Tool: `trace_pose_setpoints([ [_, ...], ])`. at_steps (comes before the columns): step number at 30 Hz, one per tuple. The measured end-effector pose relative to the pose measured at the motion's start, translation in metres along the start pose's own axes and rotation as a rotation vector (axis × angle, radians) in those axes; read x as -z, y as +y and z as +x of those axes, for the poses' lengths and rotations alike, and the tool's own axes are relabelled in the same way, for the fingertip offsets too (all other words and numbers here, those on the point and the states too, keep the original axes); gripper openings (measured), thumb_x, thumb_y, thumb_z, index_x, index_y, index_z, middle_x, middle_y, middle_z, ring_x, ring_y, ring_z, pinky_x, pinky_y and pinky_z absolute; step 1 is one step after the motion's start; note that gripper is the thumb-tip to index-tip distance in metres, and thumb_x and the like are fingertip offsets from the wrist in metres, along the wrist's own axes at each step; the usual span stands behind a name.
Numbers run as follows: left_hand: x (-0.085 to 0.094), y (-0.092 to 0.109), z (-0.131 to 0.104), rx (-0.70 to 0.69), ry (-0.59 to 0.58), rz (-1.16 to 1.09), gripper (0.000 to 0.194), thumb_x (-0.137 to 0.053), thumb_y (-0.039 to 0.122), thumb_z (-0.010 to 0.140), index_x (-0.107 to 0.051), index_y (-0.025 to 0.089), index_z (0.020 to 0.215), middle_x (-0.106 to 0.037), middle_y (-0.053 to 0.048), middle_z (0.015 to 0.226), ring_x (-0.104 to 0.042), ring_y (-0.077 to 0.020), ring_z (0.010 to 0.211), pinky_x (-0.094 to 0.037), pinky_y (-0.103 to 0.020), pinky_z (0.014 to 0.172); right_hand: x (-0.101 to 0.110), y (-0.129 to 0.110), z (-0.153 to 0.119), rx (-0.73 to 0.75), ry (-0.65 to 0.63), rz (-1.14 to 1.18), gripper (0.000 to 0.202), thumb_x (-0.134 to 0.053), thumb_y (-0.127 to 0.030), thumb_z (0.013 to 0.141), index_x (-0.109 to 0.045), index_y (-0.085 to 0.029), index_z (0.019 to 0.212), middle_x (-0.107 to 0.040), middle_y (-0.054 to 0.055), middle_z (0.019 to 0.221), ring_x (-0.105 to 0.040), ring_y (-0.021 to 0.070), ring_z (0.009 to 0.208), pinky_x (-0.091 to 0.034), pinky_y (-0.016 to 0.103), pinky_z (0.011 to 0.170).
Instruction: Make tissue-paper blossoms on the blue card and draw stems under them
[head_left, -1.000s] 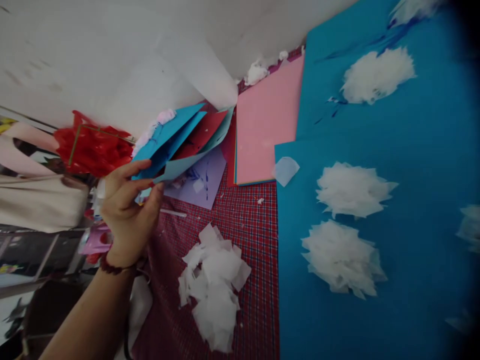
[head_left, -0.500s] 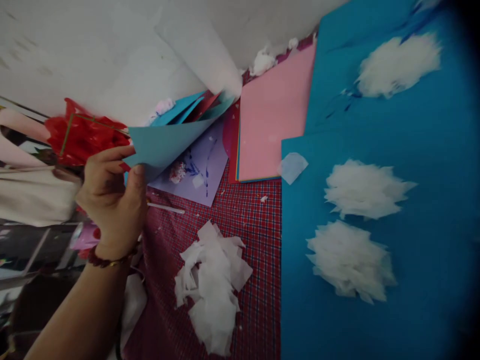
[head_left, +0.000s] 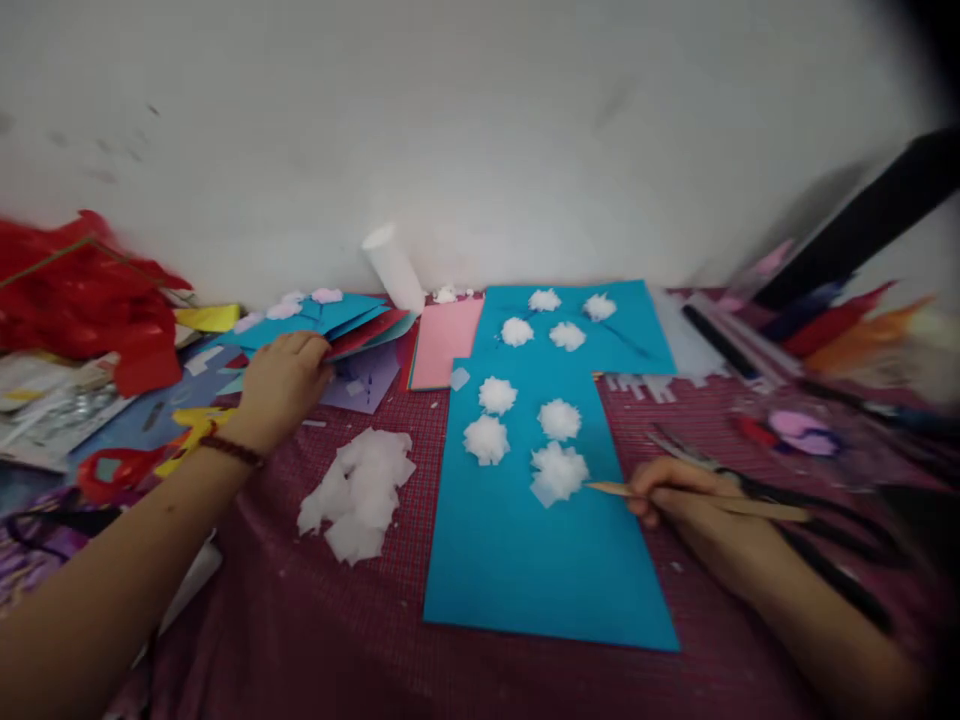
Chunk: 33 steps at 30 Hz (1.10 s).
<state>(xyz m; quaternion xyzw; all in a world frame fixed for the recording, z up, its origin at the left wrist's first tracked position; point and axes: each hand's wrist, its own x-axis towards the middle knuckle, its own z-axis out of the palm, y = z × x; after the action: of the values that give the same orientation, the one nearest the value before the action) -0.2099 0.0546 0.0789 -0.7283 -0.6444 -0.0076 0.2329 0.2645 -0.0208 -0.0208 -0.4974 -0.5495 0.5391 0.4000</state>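
Observation:
My left hand [head_left: 289,375] is closed at the near edge of a stack of coloured paper sheets [head_left: 367,335], its thumb hidden. A pinkish tuft [head_left: 326,295] lies on top of the stack, and a purple sheet [head_left: 382,375] shows underneath. My right hand [head_left: 682,500] is closed round a pointed wooden stick [head_left: 765,507]. The stick's tip lies beside a white paper tuft [head_left: 559,470] on the near blue sheet [head_left: 540,580]. Several more white tufts sit on this sheet and on the far blue sheet [head_left: 645,310].
Loose white paper squares [head_left: 360,495] lie on the red checked cloth [head_left: 337,620]. Pink paper [head_left: 446,345] and a white roll [head_left: 394,265] are near the wall. Scissors [head_left: 825,520] lie under my right wrist; red-handled scissors [head_left: 112,475] and red plastic [head_left: 67,300] lie left.
My view has swung right and widened, bringing my right hand with the stick into sight. The bluish sheet my left hand held up by its corner is now lower, against the stack.

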Motion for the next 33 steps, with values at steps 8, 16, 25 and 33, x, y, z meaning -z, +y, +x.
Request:
trace_pose_setpoints([
  [8, 0.040, 0.008, 0.011, 0.151, 0.154, -0.140, 0.029, -0.045, 0.025, 0.084, -0.060, 0.014, 0.106, -0.062, -0.013, 0.107, -0.057, -0.0272, 0.100, -0.043, -0.035, 0.084, -0.009, -0.010, 0.001, 0.050, -0.115, 0.140, 0.008, -0.058, -0.022, 0.081, -0.065, -0.018, 0.081, -0.065, 0.001, 0.072, -0.054, 0.0129, 0.064, -0.041, 0.026, 0.064],
  [16, 0.087, 0.064, -0.009, -0.053, 0.211, -0.342, 0.016, -0.048, 0.021, 0.083, -0.063, 0.017, 0.083, -0.064, -0.008, 0.089, -0.058, -0.0214, 0.085, -0.045, -0.033, 0.078, -0.010, -0.006, 0.003, 0.068, -0.108, 0.140, 0.012, -0.062, -0.028, 0.080, -0.064, -0.019, 0.088, -0.058, -0.003, 0.063, -0.052, 0.0124, 0.060, -0.040, 0.025, 0.062],
  [25, 0.063, 0.066, -0.073, 0.116, 0.063, -0.552, 0.018, -0.051, 0.028, 0.083, -0.063, 0.018, 0.075, -0.065, -0.004, 0.076, -0.058, -0.0172, 0.070, -0.044, -0.028, 0.064, -0.011, -0.009, 0.002, 0.017, -0.096, 0.163, 0.024, -0.069, -0.038, 0.076, -0.065, -0.019, 0.090, -0.065, 0.001, 0.070, -0.056, 0.0133, 0.063, -0.043, 0.025, 0.061],
  [33, 0.019, 0.063, -0.063, 0.181, -0.131, -0.875, 0.026, -0.055, 0.036, 0.076, -0.067, 0.016, 0.090, -0.071, -0.007, 0.089, -0.063, -0.0186, 0.078, -0.049, -0.030, 0.071, -0.011, -0.011, 0.000, 0.056, -0.105, 0.162, 0.023, -0.066, -0.037, 0.077, -0.065, -0.018, 0.090, -0.064, 0.001, 0.070, -0.055, 0.0127, 0.061, -0.043, 0.025, 0.060],
])
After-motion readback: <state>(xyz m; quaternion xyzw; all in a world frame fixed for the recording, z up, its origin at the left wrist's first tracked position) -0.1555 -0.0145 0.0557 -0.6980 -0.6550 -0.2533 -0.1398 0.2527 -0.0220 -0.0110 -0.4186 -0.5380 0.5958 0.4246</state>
